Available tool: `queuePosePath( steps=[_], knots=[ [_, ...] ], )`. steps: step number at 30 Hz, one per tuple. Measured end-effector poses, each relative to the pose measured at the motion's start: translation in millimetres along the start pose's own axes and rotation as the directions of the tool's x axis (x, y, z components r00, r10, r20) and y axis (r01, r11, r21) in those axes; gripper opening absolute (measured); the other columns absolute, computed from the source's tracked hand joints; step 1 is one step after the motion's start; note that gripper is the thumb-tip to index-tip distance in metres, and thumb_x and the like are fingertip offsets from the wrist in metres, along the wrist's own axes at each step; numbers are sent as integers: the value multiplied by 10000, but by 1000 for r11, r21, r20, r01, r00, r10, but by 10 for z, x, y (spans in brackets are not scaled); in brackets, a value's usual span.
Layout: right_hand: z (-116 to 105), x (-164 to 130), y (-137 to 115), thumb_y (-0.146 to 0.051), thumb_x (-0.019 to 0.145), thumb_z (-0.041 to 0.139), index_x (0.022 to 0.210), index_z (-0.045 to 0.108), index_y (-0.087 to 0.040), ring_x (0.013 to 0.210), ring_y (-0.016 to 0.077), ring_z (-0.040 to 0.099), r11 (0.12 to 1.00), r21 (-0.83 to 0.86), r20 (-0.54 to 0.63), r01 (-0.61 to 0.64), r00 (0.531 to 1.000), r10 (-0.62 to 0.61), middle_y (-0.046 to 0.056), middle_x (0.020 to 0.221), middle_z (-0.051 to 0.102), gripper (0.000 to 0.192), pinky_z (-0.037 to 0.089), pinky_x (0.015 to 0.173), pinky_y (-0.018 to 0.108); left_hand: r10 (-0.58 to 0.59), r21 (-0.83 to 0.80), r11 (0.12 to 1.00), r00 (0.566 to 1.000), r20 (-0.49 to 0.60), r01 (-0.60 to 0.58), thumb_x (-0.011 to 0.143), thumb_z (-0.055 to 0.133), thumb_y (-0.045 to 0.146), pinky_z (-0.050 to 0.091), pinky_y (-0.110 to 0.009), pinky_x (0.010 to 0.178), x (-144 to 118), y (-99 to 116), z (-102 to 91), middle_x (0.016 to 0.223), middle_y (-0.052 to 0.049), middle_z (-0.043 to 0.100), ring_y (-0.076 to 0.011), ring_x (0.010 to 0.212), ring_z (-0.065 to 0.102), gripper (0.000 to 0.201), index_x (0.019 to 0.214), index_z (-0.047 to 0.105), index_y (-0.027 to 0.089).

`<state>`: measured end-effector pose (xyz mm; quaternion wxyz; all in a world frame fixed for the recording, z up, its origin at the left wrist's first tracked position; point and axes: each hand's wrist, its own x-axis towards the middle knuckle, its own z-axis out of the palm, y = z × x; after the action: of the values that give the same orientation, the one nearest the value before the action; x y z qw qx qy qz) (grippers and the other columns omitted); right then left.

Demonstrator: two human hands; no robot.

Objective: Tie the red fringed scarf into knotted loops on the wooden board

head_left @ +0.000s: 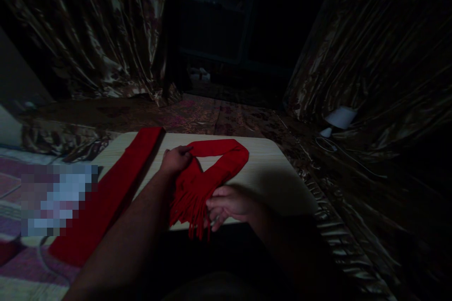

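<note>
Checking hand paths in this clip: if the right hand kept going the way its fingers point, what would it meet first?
The right hand points leftward and already touches the red scarf's fringe.

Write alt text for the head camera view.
Two bare hands work a red fringed scarf on a pale wooden table: the left hand presses its upper fold, the right hand touches the tassels. A second red scarf lies flat to the left in a dark, curtained room.

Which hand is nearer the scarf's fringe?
Right. The right hand has its fingers on the fringe at the table's near edge; the left hand presses the scarf further up.
</note>
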<state>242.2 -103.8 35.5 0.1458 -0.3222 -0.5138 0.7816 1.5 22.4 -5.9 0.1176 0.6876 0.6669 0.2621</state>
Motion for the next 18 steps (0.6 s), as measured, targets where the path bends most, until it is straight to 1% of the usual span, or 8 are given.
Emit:
queuePosePath(
  steps=[2,4,6,8,10,13,15,18],
  knots=[
    [-67,-57,-27,-438,761,727,924,657,-143,660,162,689,978,-199,77,-62,994,78,77,868,717,344,519,570,252,-7,0,1000,1000,-2,7,914,472,352,363,-367,1154,2,1,-3,1361,-31,647,-247,1293,575,461,1304,691,244],
    [-144,-79,-47,-362,785,694,849,652,-140,587,125,646,917,-395,8,-58,998,66,54,812,700,235,474,531,219,-22,3,1000,1000,1,22,907,482,356,383,-364,1140,6,-3,-4,1360,-23,648,-251,1287,580,460,1303,692,252],
    [-215,-81,-85,-254,785,663,811,642,-143,553,111,602,804,-594,-133,-11,988,-84,19,720,663,116,449,523,216,-31,9,999,999,6,31,907,484,354,385,-366,1137,11,-10,-4,1363,-16,647,-253,1286,582,454,1300,694,262],
    [-268,-84,-156,-165,755,654,863,655,-149,653,138,627,609,-790,-185,68,921,-343,19,746,665,109,480,602,244,-39,5,999,999,14,39,911,485,348,384,-364,1135,16,-14,-6,1363,-15,646,-248,1289,580,446,1296,695,270],
    [-297,-89,-238,-142,711,698,1048,671,-158,929,203,662,351,-922,-41,162,863,-504,75,1003,706,338,514,802,313,-47,-4,999,999,17,47,913,491,341,388,-363,1130,19,-10,-11,1359,-18,649,-242,1290,580,438,1294,696,270],
    [-282,-52,-292,-246,670,804,1439,496,-213,1387,301,432,59,-957,230,285,864,-448,141,1519,463,829,358,1119,427,-47,-7,999,999,12,47,912,507,332,370,-374,1143,16,7,-18,1360,-22,646,-244,1300,572,431,1295,693,268],
    [-232,26,-253,-329,682,820,1555,335,-253,1489,315,277,-28,-951,295,307,879,-376,130,1631,298,1001,242,1194,472,-45,-2,999,999,11,45,913,511,328,363,-380,1148,11,17,-17,1371,-28,638,-250,1311,562,433,1303,688,262],
    [-122,179,-149,-392,773,757,1548,344,-243,1473,302,313,-78,-949,314,307,881,-353,128,1586,388,891,212,1205,497,-56,-15,998,998,0,56,906,529,344,394,-373,1121,7,8,-3,1368,-38,641,-257,1300,571,439,1307,687,263]
  ],
)
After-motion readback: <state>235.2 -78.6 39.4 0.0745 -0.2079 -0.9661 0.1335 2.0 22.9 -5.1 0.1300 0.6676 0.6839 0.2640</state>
